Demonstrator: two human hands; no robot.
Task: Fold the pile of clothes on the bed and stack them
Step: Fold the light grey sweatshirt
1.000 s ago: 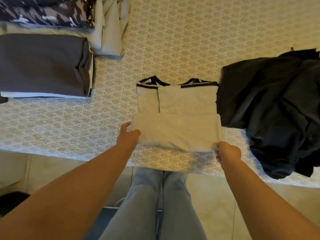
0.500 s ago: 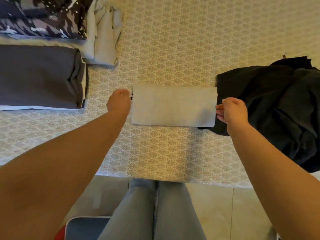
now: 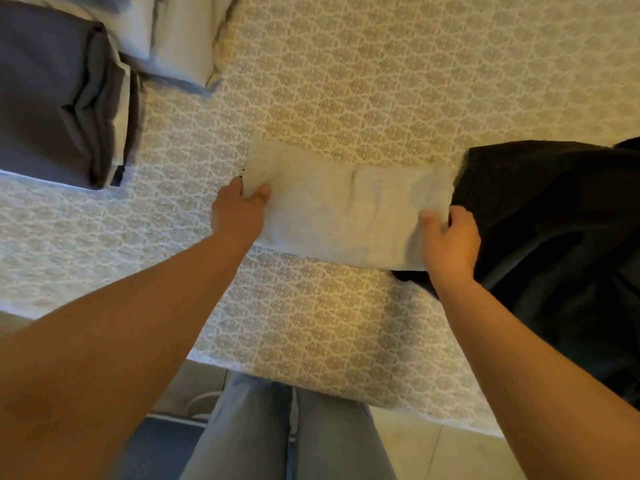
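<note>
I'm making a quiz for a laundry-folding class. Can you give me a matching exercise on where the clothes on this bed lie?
Things:
1. pale grey folded garment
2. black clothes heap
3. dark grey folded stack
4. light folded garment

Places or states:
A. far left edge of the view
B. gripped at both ends by the left hand and right hand
C. unfolded, on the right
D. top of the view, just right of the dark grey stack

Pairs: 1-B, 2-C, 3-A, 4-D
</note>
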